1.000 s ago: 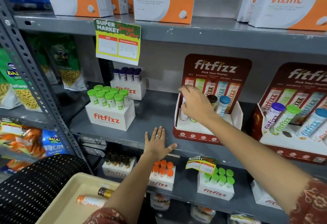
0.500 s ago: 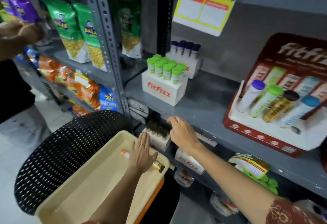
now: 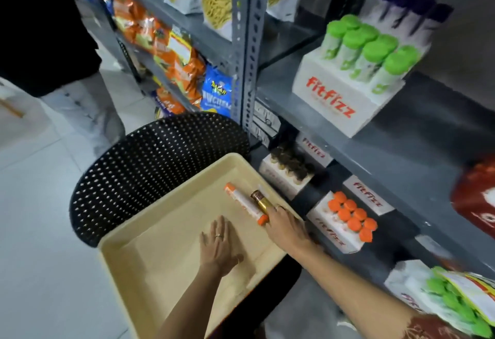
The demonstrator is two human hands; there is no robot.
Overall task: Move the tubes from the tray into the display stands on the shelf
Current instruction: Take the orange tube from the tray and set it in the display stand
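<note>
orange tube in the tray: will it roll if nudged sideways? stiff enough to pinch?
Likely rolls: the orange tube is a round cylinder lying on its side on the smooth tray. The gold tube alongside may block it on that side. Probably rigid and light, as a capped plastic-looking tube; the right hand at its end should pinch it without it buckling.

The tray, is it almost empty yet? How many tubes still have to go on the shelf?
Almost. The tray holds just two tubes: an orange-capped tube and a gold tube, lying side by side. The green-capped stand and orange-capped stand already look full. The right hand is reaching for the two tubes, and the left hand rests flat on the tray. Neither tube is lifted yet.
</note>
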